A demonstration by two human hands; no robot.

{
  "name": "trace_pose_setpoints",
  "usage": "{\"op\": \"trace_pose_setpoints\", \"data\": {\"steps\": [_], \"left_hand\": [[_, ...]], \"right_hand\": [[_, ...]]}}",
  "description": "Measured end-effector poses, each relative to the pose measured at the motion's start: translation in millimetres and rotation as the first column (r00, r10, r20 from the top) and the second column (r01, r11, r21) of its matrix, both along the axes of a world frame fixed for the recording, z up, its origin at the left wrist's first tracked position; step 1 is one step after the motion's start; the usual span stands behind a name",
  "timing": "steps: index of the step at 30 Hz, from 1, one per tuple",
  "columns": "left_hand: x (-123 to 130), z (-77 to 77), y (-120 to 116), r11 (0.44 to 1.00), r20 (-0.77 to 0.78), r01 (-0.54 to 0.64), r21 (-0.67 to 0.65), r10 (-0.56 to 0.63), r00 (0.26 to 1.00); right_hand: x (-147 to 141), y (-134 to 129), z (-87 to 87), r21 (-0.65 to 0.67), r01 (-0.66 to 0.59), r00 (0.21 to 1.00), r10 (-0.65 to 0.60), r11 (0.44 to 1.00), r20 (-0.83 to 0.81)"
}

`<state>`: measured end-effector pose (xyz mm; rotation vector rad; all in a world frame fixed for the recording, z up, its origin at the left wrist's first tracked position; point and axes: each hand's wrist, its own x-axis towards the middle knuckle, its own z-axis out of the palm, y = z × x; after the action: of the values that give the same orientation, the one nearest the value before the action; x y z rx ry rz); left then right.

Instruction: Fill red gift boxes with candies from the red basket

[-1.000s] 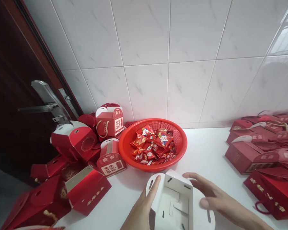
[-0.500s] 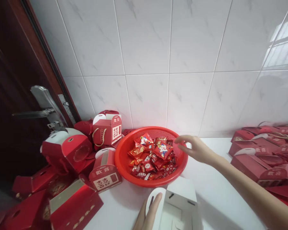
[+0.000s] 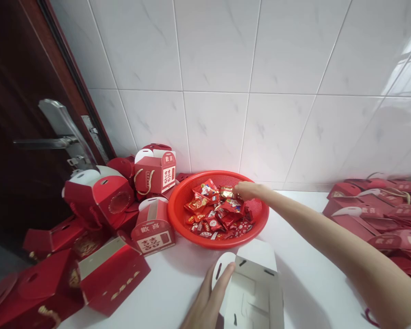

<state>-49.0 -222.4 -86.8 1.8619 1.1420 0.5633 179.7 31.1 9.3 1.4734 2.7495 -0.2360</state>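
Note:
A red plastic basket [image 3: 176,224] holds many red and gold wrapped candies [image 3: 214,223]. My right hand [image 3: 248,190] reaches over its right rim, fingers together on a gold-wrapped candy [image 3: 227,192] at the back of the pile. In front of the basket stands an open box [image 3: 256,292] with a white inside and no candy visible in it. My left hand [image 3: 210,297] grips this box by its left flap, the thumb inside and the other fingers behind.
Several red gift boxes [image 3: 113,274] are heaped at the left, beside a dark door with a metal handle [image 3: 60,141]. More folded red boxes [image 3: 366,210] lie at the right. A tiled wall [image 3: 212,132] rises behind.
My right hand has moved left and down into the basket, and its fingers have closed at the candies. The view has shifted slightly. My left hand still holds the box.

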Motion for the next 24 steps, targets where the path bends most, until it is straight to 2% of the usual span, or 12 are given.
{"op": "trace_pose_setpoints", "data": {"steps": [3,5,6,8,11,14,16,19,21,24], "left_hand": [[0.4,3.7,0.7,0.996,0.060,0.049,0.076,-0.054,0.997],[0.6,7.1,1.6,0.995,0.102,0.057,0.087,-0.065,0.993],[0.8,9.2,1.6,0.996,0.133,0.038,0.080,-0.048,0.990],[1.4,13.9,0.6,0.995,0.219,-0.037,0.090,0.016,0.976],[2.8,23.3,-0.9,0.973,0.332,-0.144,0.181,0.078,0.940],[6.0,39.5,4.5,0.939,0.397,-0.239,0.248,0.127,0.909],[10.4,55.2,13.9,0.923,0.462,-0.310,0.228,0.178,0.869],[21.1,81.4,34.3,0.933,0.542,-0.342,0.111,0.231,0.808],[29.9,96.1,49.2,0.943,0.588,-0.330,0.032,0.250,0.769],[42.3,109.7,69.3,0.957,0.644,-0.274,-0.092,0.267,0.717]], "right_hand": [[12.9,-5.0,17.1,-0.032,-0.018,0.992,0.014,0.999,-0.125],[20.5,-15.7,24.8,-0.065,-0.044,0.961,0.025,0.997,-0.275],[23.5,-23.3,26.5,-0.112,-0.073,0.907,0.019,0.991,-0.420],[26.6,-42.3,25.9,-0.214,-0.157,0.740,-0.028,0.964,-0.672],[23.9,-75.7,20.9,-0.283,-0.258,0.500,-0.123,0.924,-0.857],[15.7,-107.1,18.8,-0.249,-0.310,0.327,-0.143,0.918,-0.934],[9.9,-123.4,19.9,-0.204,-0.337,0.247,-0.123,0.919,-0.961],[3.0,-140.0,21.9,-0.162,-0.361,0.179,-0.103,0.918,-0.978],[0.0,-146.6,21.9,-0.108,-0.318,0.154,-0.061,0.942,-0.986],[-2.0,-150.8,19.4,0.049,-0.223,0.135,0.081,0.974,-0.988]]}}
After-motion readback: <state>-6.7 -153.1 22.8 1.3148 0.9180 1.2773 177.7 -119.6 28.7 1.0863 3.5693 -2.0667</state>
